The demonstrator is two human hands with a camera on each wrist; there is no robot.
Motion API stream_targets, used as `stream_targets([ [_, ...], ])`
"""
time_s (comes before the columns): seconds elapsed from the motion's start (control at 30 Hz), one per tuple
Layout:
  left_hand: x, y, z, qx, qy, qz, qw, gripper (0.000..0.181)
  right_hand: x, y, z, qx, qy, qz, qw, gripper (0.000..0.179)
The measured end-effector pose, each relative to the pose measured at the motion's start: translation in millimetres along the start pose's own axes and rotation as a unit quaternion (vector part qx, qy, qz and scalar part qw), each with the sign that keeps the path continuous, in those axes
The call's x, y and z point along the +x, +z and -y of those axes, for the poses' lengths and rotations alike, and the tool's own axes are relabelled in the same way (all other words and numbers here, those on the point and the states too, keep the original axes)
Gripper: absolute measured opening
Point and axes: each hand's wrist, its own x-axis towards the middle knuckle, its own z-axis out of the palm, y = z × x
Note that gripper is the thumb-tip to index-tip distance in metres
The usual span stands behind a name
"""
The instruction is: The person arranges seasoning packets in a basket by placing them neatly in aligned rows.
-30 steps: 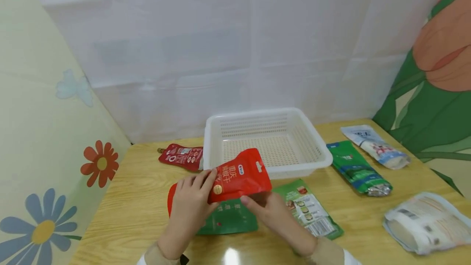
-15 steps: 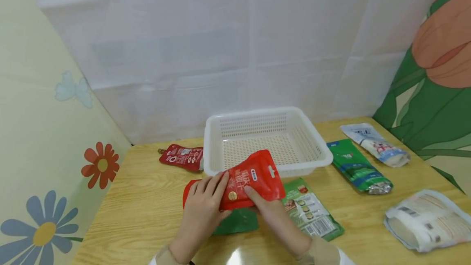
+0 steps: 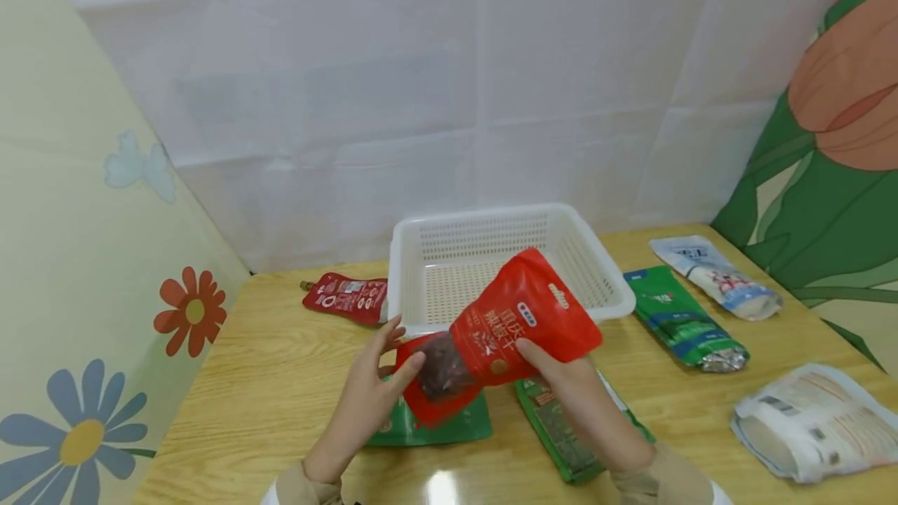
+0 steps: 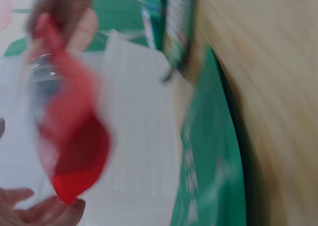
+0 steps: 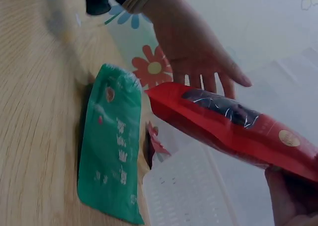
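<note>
A red food pouch [image 3: 519,318] with a clear window showing dark contents is held tilted over the table. My right hand [image 3: 575,388] grips its right part, thumb on the printed front. Beside its lower left end is my left hand [image 3: 372,380], fingers spread and relaxed. The right wrist view shows that left hand [image 5: 198,52] with straight fingers behind the pouch's end. Below lies a dark green pouch [image 3: 449,427], partly covered by the red one in the head view. Another green pouch [image 3: 561,431] lies partly hidden beneath my right forearm.
Behind the red pouch stands a white plastic basket [image 3: 613,306]. A dark red spouted pouch [image 3: 347,298] lies to its left. Along the right side are a green pouch [image 3: 684,322], a white and blue pouch [image 3: 715,275] and a whitish bag [image 3: 814,423].
The red pouch has moved right and turned, its window now showing in the head view. My left hand has let go of it and spread its fingers; my right hand keeps its grip.
</note>
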Motion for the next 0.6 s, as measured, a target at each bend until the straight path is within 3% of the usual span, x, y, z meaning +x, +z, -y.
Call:
stream_targets([
  [0.13,2.5,0.0,-0.7,-0.045,-0.035,0.01,0.9983,0.057,0.0,-8,-1,0.0,-0.001,0.004,1.0,0.054],
  [0.23,3.6,-0.2,0.0,-0.078,-0.055,0.056,0.9939,0.049,0.8,-13,0,-0.002,-0.008,0.006,0.9999,0.053],
  [0.37,4.1,-1.1,3.6,-0.118,-0.086,0.119,0.982,0.043,2.5,-21,-1,-0.001,-0.011,0.02,0.9997,0.052],
  [0.5,3.9,1.1,7.4,-0.125,-0.083,0.157,0.9761,0.044,4.0,-25,-2,0.001,-0.009,0.031,0.9995,0.051],
  [0.6,4.9,6.0,6.7,-0.126,-0.072,0.162,0.976,0.043,5.8,-28,-1,-0.004,-0.007,0.033,0.9994,0.051],
])
